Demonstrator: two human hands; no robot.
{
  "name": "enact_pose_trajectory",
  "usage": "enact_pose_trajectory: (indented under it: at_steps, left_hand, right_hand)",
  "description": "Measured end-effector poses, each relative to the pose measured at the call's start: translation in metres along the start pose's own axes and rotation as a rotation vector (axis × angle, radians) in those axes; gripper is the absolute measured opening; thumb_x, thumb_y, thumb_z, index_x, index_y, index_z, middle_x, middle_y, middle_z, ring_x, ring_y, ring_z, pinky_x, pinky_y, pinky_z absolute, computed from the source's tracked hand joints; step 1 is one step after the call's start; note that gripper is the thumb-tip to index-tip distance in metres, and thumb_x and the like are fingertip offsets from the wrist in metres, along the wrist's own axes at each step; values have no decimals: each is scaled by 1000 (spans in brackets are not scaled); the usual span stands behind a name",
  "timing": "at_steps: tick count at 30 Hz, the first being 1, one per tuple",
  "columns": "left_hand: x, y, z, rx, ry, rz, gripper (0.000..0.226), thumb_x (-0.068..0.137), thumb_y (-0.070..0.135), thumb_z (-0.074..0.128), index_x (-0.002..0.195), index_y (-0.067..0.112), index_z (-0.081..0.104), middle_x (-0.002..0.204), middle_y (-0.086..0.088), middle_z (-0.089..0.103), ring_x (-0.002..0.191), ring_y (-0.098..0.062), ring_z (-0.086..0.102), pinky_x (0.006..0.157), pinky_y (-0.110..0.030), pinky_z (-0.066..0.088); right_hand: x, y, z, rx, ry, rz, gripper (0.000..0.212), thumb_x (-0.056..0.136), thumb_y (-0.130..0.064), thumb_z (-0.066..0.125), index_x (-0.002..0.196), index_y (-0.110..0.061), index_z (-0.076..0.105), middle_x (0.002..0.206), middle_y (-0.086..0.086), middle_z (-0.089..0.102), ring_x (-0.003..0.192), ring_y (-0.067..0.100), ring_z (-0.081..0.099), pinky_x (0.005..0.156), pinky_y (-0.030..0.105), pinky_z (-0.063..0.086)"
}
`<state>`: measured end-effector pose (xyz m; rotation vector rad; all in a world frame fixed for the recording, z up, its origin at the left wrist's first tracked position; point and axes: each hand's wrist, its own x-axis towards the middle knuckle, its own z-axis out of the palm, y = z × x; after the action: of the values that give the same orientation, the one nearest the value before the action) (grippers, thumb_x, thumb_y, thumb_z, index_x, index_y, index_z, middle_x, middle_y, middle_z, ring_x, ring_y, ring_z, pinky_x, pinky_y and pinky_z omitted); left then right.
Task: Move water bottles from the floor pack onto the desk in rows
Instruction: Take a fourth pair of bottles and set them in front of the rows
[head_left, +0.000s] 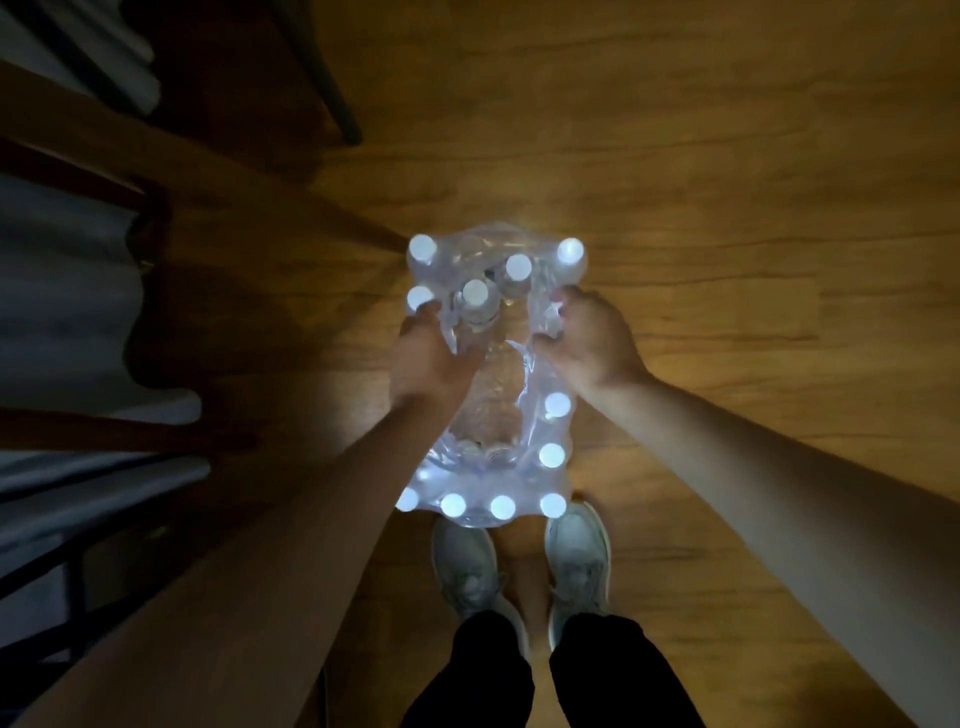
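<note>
From the head camera we look straight down at a plastic-wrapped bottle pack (488, 467) standing on the wooden floor (727, 208), just ahead of our grey shoes (576, 561). White bottle caps (551, 455) line its edges, and two bottles (475, 301) stand near its far end. Our left hand (431, 358) closes its grip on the torn wrap's left edge; our right hand (592, 338) pinches the right edge.

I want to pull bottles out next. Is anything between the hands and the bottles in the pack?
Yes: the clear plastic wrap. The left hand and right hand grip its torn edges; two bottles show through the opening, the rest sit under wrap.
</note>
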<state>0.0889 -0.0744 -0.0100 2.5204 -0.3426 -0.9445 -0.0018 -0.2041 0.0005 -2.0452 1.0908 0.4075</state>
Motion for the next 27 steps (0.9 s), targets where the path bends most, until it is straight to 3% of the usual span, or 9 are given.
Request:
enact_pose_trajectory:
  at_steps: [3, 8, 14, 19, 22, 25, 27]
  left_hand:
    - [35, -1, 19, 87, 45, 120, 68, 74, 46, 62, 134, 16, 51, 119, -14, 64, 108, -32, 62, 91, -40, 52]
    - [68, 2, 41, 298, 36, 274, 52, 88, 27, 65, 136, 17, 49, 128, -17, 53, 110, -34, 59, 90, -38, 47]
    - [82, -7, 58, 400, 124, 334, 35, 88, 16, 68, 120, 10, 56, 123, -17, 53, 108, -35, 60, 89, -43, 48]
    - [76, -21, 67, 424, 96, 429, 41, 84, 8, 68, 124, 7, 57, 124, -17, 55, 106, -35, 62, 87, -39, 49]
    - [69, -28, 65, 337, 90, 400, 30, 81, 6, 68, 111, 7, 64, 119, -17, 59, 100, -34, 64, 82, -34, 47]
    - [58, -29, 55, 267, 97, 347, 21, 75, 6, 70, 96, 9, 66, 109, -13, 63, 93, -28, 62, 70, -24, 37]
    - [46, -26, 46, 221, 102, 320, 19, 71, 12, 72, 88, 9, 64, 100, -10, 63, 82, -24, 59, 66, -25, 34]
  right_hand:
    - [38, -5, 13, -101, 48, -77, 39, 84, -20, 60, 121, -9, 55, 118, 18, 57, 107, 36, 59, 75, 30, 43]
    - [75, -9, 32, -219, 68, -147, 50, 86, -18, 62, 134, -16, 49, 132, 15, 44, 116, 36, 55, 89, 40, 51]
    - [89, -2, 55, -312, 249, -205, 39, 90, -4, 52, 128, -12, 50, 124, 18, 45, 103, 39, 58, 74, 37, 45]
    - [88, 1, 68, -426, 283, -268, 33, 92, -5, 51, 124, -7, 51, 126, 18, 49, 109, 36, 57, 78, 40, 46]
    - [87, -1, 69, -425, 229, -239, 34, 89, -6, 57, 122, -4, 53, 124, 18, 51, 107, 37, 59, 79, 39, 47]
    - [79, -2, 63, -343, 180, -220, 36, 83, -12, 66, 117, -5, 56, 119, 16, 54, 105, 36, 61, 76, 35, 45]
    - [66, -5, 55, -287, 172, -220, 37, 82, -15, 67, 116, -6, 58, 119, 15, 55, 106, 35, 61, 72, 31, 40]
